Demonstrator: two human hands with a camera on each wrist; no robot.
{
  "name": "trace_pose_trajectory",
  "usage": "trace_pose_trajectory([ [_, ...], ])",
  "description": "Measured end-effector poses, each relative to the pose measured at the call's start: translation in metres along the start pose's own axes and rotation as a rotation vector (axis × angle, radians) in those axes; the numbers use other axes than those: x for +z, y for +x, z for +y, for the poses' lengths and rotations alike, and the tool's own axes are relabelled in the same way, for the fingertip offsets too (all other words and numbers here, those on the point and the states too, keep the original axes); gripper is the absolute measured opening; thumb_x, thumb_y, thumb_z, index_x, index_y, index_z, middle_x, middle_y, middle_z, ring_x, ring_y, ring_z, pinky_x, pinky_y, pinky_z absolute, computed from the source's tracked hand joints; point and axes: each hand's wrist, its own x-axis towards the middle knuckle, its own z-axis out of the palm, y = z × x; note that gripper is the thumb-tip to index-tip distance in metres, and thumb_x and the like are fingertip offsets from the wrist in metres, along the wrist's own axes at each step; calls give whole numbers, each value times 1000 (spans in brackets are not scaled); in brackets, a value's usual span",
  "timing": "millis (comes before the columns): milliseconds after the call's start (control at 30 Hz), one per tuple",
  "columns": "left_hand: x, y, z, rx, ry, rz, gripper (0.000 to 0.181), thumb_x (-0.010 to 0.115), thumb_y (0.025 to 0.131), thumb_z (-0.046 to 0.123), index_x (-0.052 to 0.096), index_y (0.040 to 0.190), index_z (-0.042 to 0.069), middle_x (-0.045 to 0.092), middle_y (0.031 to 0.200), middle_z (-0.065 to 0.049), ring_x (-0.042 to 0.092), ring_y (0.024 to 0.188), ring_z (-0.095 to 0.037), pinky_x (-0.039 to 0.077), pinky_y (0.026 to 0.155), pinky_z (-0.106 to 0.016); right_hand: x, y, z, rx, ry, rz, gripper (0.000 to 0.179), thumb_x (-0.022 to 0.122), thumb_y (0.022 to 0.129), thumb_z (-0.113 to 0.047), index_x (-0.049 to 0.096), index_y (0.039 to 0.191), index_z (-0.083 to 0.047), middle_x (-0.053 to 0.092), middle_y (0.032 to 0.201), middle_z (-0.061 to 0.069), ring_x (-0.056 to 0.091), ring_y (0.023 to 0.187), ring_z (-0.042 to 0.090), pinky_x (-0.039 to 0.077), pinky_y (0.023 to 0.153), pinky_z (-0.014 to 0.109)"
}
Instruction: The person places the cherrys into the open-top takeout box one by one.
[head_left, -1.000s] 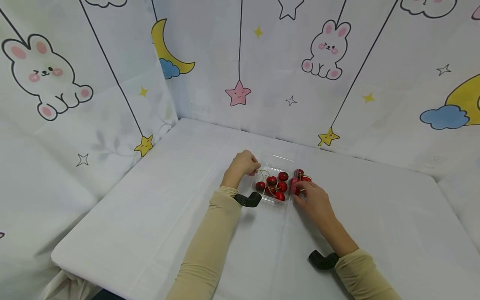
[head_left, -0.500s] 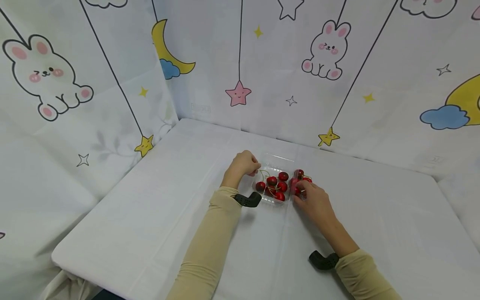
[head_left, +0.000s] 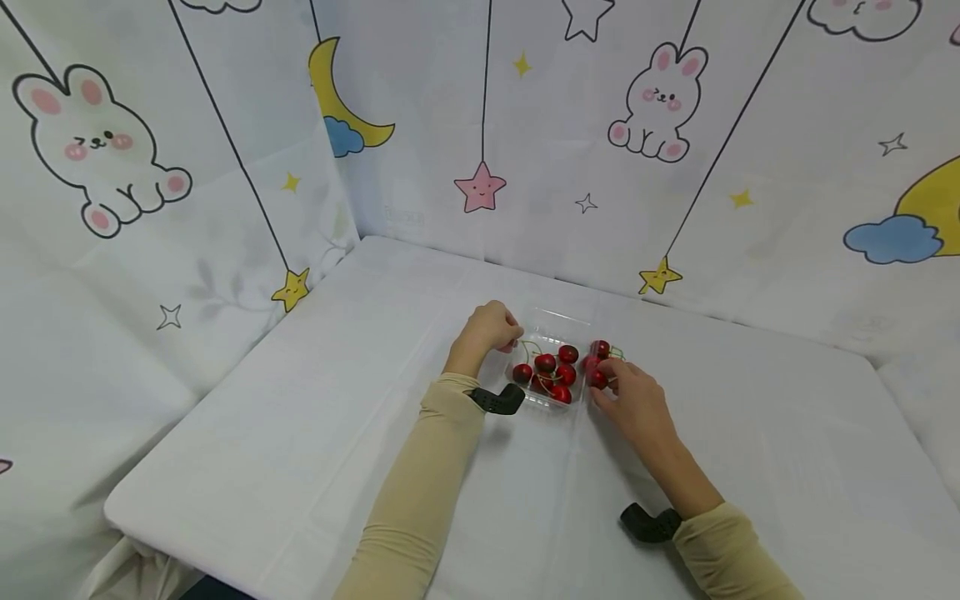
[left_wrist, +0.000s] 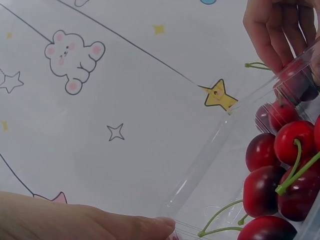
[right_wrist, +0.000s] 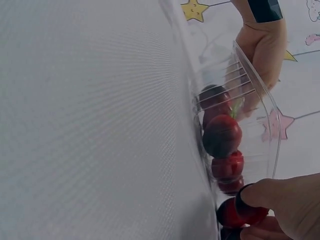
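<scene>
A clear plastic box (head_left: pixel 551 403) with several dark red cherries (head_left: pixel 544 363) in it sits on the white table. My left hand (head_left: pixel 491 327) is at its left rim, fingers curled, pinching the edge; in the left wrist view one finger (left_wrist: pixel 145 228) reaches that rim. Just outside the box's right wall, my right hand (head_left: pixel 633 400) pinches a cherry (head_left: pixel 597 379) between thumb and fingers. Another loose cherry (head_left: pixel 601 348) lies beyond those fingertips. In the right wrist view the thumb (right_wrist: pixel 272 194) presses against dark red fruit, and the other fingers are mostly hidden.
The box's clear lid (head_left: pixel 558 321) stands folded back at the far side. A printed cloth wall (head_left: pixel 420 100) rises behind the white table (head_left: pixel 300 433). Black camera mounts (head_left: pixel 651 523) stick out from both wrists close over the tabletop.
My right hand's fingers have shifted slightly, and the cherry between thumb and fingers shows more plainly. The left hand keeps its place at the box. The head view has shifted a little.
</scene>
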Motion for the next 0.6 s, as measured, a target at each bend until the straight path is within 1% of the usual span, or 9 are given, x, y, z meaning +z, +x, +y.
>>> trace_pose_trajectory([
  [233, 1, 2, -2, -4, -2, -6, 20, 61, 93, 23, 71, 98, 6, 70, 76, -2, 64, 66, -10, 46, 73, -32, -3, 0, 1, -5, -2, 42, 36, 72, 84, -17, 57, 115, -5, 65, 103, 17, 65, 89, 28, 53, 77, 44],
  [600, 1, 3, -2, -3, -2, -3, 20, 60, 93, 23, 71, 98, 7, 69, 73, -1, 64, 68, -11, 46, 74, -33, -9, 1, 2, -19, -2, 101, 38, 72, 84, -15, 56, 116, -4, 64, 105, 18, 66, 90, 31, 54, 76, 45],
])
